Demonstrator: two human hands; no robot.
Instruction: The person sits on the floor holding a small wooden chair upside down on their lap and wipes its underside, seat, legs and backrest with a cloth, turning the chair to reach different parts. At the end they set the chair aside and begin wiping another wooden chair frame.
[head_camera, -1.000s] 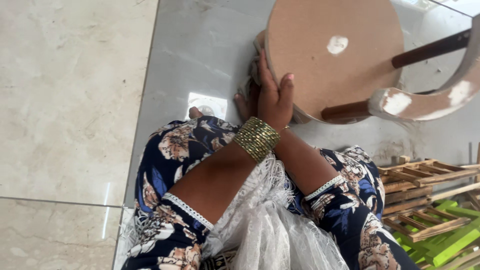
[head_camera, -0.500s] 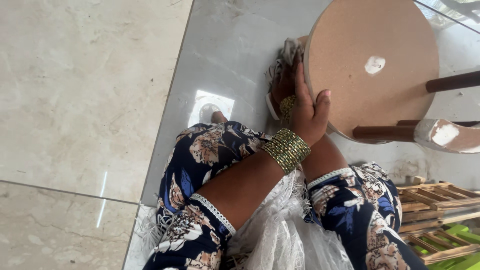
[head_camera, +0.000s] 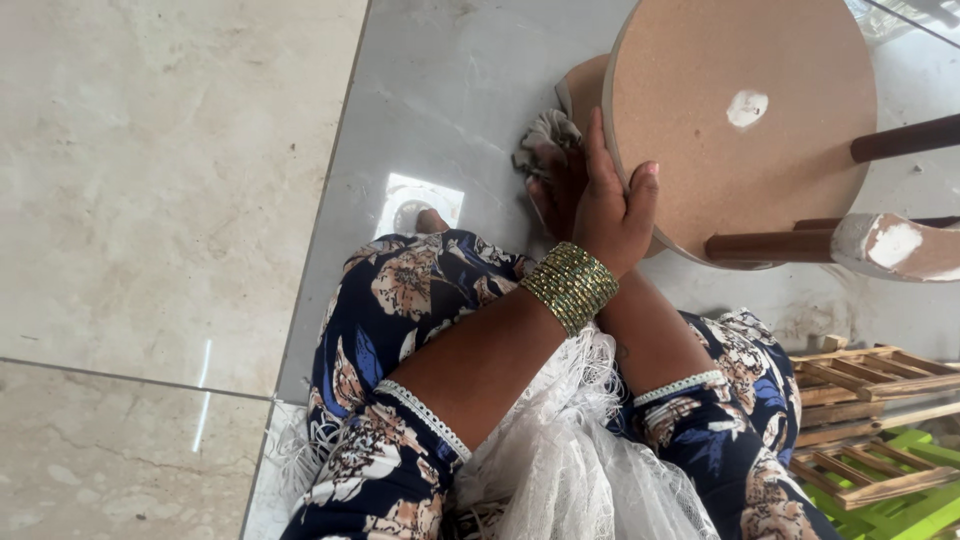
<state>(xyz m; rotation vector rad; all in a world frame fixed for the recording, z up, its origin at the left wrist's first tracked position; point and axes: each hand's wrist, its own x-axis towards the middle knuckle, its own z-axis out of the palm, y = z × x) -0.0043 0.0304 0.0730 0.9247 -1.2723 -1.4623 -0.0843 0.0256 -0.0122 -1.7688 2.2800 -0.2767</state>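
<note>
A round brown wooden stool (head_camera: 740, 130) lies on its side on the floor, its flat underside facing me and dark legs (head_camera: 905, 138) pointing right. My left hand (head_camera: 612, 205), with a stack of green and gold bangles on the wrist, grips the lower left rim of the seat. My right hand (head_camera: 553, 195) lies just behind and under it, pressed against a grey crumpled cloth (head_camera: 545, 135) at the seat's edge. The right hand's fingers are mostly hidden by my left hand.
I sit on a grey and beige tiled floor (head_camera: 170, 200), with floral dark-blue clothing and a white fringed scarf (head_camera: 560, 460) in my lap. Small wooden slatted crates (head_camera: 870, 400) and green pieces (head_camera: 900, 500) lie at the lower right. A white-patched stool part (head_camera: 895, 245) juts out on the right.
My left hand has slid along the seat's rim and now grips its lower left edge. The grey cloth has come into sight beside my right hand.
</note>
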